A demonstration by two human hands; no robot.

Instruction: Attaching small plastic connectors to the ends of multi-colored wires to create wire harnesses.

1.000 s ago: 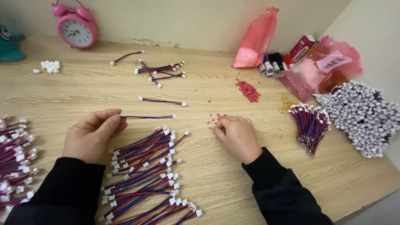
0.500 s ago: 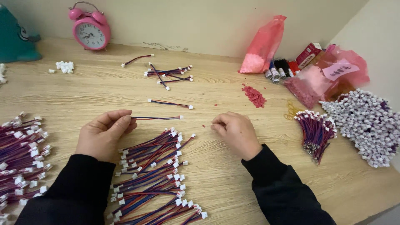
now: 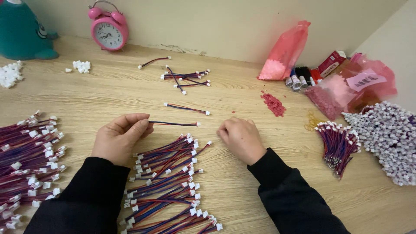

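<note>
Now your left hand pinches a short red-and-blue wire lead with white plug; your right hand curls fingertips together, contents hidden. Next, bring them together carefully.

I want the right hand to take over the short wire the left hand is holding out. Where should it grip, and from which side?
Probably the white connector at the free end of the wire, coming in from the right. The left hand pinches the other end, so the wire sticks out level toward the right hand, and the connector looks like its firmest, widest part.
</note>
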